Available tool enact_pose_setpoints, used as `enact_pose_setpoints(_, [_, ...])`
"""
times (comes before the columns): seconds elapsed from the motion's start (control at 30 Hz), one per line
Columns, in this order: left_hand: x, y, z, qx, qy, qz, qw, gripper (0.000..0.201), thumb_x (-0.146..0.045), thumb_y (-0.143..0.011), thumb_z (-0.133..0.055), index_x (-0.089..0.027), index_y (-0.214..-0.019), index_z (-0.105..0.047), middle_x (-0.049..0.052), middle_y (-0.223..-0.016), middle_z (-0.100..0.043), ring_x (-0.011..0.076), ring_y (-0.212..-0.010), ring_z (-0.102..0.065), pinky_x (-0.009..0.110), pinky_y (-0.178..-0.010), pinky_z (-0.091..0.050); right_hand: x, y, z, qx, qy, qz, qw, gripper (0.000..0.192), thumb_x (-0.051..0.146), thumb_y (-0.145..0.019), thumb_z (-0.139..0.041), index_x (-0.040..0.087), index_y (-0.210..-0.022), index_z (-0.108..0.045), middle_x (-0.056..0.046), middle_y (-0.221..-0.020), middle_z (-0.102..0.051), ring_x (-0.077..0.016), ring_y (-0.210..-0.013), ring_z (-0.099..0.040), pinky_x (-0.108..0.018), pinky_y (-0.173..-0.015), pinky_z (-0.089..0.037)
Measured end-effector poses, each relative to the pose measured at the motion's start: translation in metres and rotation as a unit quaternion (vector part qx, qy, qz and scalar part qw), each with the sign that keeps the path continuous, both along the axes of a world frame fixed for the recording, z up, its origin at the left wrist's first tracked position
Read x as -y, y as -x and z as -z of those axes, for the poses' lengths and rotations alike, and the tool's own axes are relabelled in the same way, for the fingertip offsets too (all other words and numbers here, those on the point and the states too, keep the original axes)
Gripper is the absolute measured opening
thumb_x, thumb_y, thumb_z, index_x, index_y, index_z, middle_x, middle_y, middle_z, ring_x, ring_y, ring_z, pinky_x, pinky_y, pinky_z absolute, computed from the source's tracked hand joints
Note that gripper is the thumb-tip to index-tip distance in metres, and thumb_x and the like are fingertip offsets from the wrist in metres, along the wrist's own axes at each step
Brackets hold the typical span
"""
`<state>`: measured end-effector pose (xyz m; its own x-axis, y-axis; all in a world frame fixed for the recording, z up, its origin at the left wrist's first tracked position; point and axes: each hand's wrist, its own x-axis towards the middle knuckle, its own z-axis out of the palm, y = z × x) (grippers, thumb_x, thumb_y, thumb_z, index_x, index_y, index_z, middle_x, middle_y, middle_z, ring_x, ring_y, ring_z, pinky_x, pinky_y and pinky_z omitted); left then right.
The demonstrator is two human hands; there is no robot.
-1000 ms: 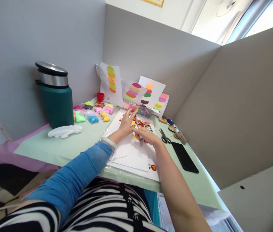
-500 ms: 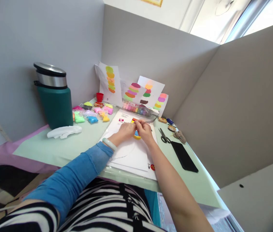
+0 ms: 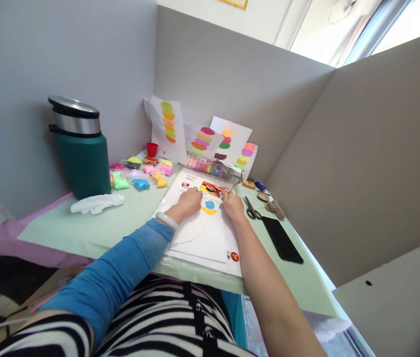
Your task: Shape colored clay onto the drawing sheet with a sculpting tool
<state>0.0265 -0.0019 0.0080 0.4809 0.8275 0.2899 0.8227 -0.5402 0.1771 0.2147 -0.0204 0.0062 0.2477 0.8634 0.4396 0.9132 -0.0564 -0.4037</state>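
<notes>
The clay patch (image 3: pixel 209 207), blue over yellow, lies on the white sheet (image 3: pixel 202 233) between both hands, uncovered now that they have drawn apart. The left hand (image 3: pixel 189 201) rests curled beside it; the right hand (image 3: pixel 232 204) has its fingers pinching a thin metal tool (image 3: pixel 236 183). Scissors (image 3: pixel 250 208) and a black phone (image 3: pixel 282 239) lie right on the green tabletop (image 3: pixel 121 218); clay packets (image 3: pixel 141 173), a green flask (image 3: pixel 79 148) and grey partitions (image 3: pixel 232 74) stand beyond.

Pale green table (image 3: pixel 121 225) — green flask (image 3: pixel 79 146) at left edge, clay bags (image 3: pixel 139 173) behind, paper sheet (image 3: pixel 202 233) mid-front, scissors (image 3: pixel 250 208), black phone (image 3: pixel 282 239) toward right edge.
</notes>
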Motion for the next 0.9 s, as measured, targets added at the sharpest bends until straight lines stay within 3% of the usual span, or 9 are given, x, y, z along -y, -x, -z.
enact_pose_setpoints(0.1, [0.001,-0.001,0.0,-0.005,0.003,-0.006,1.0,0.031,-0.007,-0.077,-0.043,-0.017,-0.101,-0.06,0.011,-0.103,-0.055,0.0211,-0.096,-0.054,0.028,-0.077,-0.045,-0.002,0.002,0.001,-0.097,-0.008,-0.027,0.995,0.041,0.037,-0.088,-0.028,0.018,-0.071,-0.06,-0.003,-0.056,-0.061,-0.0148,-0.06,-0.057,-0.023,-0.057,-0.037])
enact_pose_setpoints(0.2, [0.0,-0.002,0.0,-0.012,0.003,-0.009,1.0,0.031,-0.008,-0.078,-0.043,-0.017,-0.102,-0.06,0.01,-0.103,-0.055,0.02,-0.095,-0.054,0.028,-0.077,-0.045,0.0,0.009,0.0,-0.133,-0.016,-0.081,0.988,0.041,0.037,-0.087,-0.03,0.018,-0.066,-0.059,-0.001,-0.051,-0.059,-0.0139,-0.057,-0.057,-0.021,-0.058,-0.037])
enact_pose_setpoints(0.5, [-0.002,-0.002,0.003,-0.02,-0.002,-0.016,1.0,0.028,-0.011,-0.082,-0.041,-0.018,-0.101,-0.059,0.009,-0.102,-0.055,0.0193,-0.097,-0.053,0.028,-0.078,-0.045,0.001,0.025,0.001,-0.103,-0.006,-0.127,0.987,0.038,0.031,-0.085,-0.033,0.017,-0.06,-0.057,-0.002,-0.05,-0.058,-0.0135,-0.058,-0.057,-0.021,-0.062,-0.039])
enact_pose_setpoints(0.9, [-0.001,-0.002,0.001,-0.021,0.003,-0.016,1.0,0.028,-0.011,-0.081,-0.041,-0.018,-0.102,-0.059,0.009,-0.102,-0.054,0.0202,-0.096,-0.053,0.029,-0.077,-0.046,-0.001,0.028,0.004,-0.043,0.005,-0.116,0.992,0.038,0.029,-0.087,-0.033,0.017,-0.064,-0.061,-0.004,-0.064,-0.065,-0.0137,-0.066,-0.06,-0.02,-0.065,-0.04])
